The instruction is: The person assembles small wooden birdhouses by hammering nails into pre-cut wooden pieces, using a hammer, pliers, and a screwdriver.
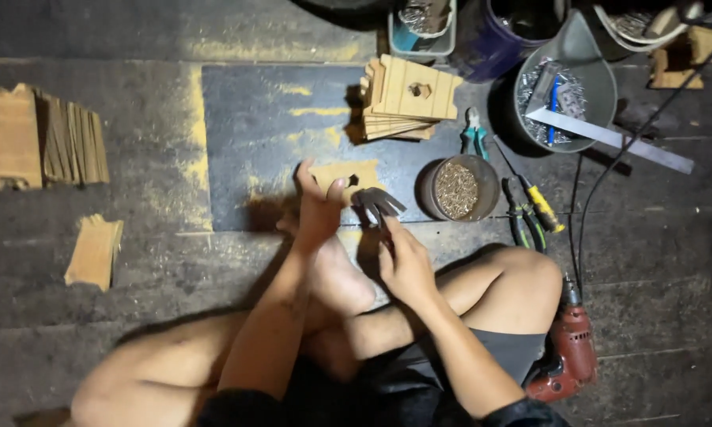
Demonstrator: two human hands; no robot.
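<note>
I sit cross-legged on a wooden floor. My left hand [318, 207] is raised with fingers apart over a small notched wooden piece [348, 175] lying on a dark mat [245, 134]. My right hand [403, 261] grips the handle of a hammer [378, 202], whose metal head hangs just right of the left hand, above the mat's front edge. A stack of similar wooden pieces [407, 99] with a centre hole lies farther back on the mat.
A round tin of small nails [457, 190] stands right of the hammer. Pliers [474, 133], screwdrivers [534, 207], a grey basin of hardware [565, 95], a metal ruler [609, 138], a red drill [569, 348] and wood stacks [35, 138] surround me.
</note>
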